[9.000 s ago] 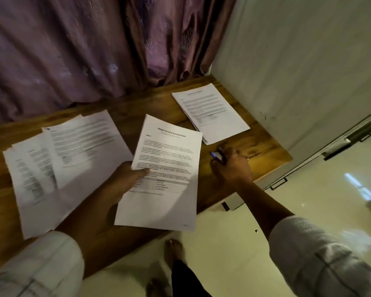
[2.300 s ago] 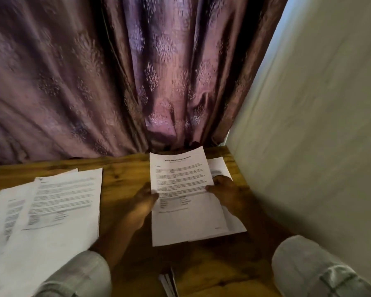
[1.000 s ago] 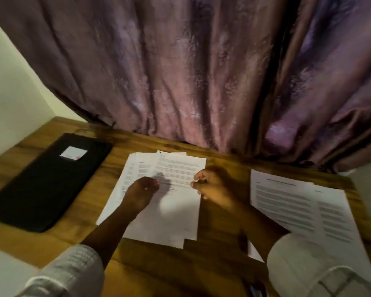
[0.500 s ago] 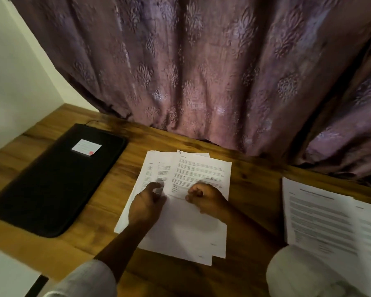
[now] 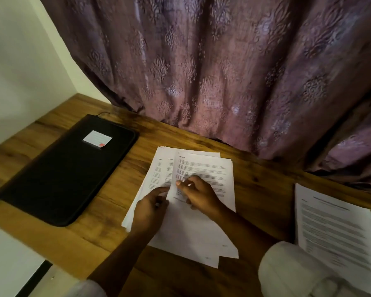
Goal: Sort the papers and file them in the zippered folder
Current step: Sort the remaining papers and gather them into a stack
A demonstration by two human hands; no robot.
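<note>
A stack of papers (image 5: 193, 234) lies in the middle of the wooden surface (image 5: 263, 189), its sheets fanned slightly out of line so that several left edges and bottom corners show. The top sheet (image 5: 204, 168) carries a short heading and blocks of printed text, all too blurred to read; the sheets under it show narrow columns of print along their left margins, equally illegible.

Both hands meet at the left edge of that top sheet, which is lifted a little off the pile. The right hand (image 5: 201, 197) has its fingers curled, thumb and forefinger pinching the raised edge. The left hand (image 5: 149, 210) sits just beside it, nearly touching, fingers curled too, gripping the same edge from the lower side. Pale sleeves cover both arms at the bottom of the view.

The zippered folder (image 5: 60, 174), black and closed, lies flat to the left of the papers, near but not touching them, with its far end close to the wall (image 5: 19, 61). A small white label (image 5: 96, 138) with a red mark at one corner sits on its cover; nothing on it can be read.

A second stack (image 5: 334, 228) lies at the right edge of the surface, well apart from the first, with a bold heading line and paragraphs, all blurred. A purple patterned curtain (image 5: 212, 71) hangs behind.
</note>
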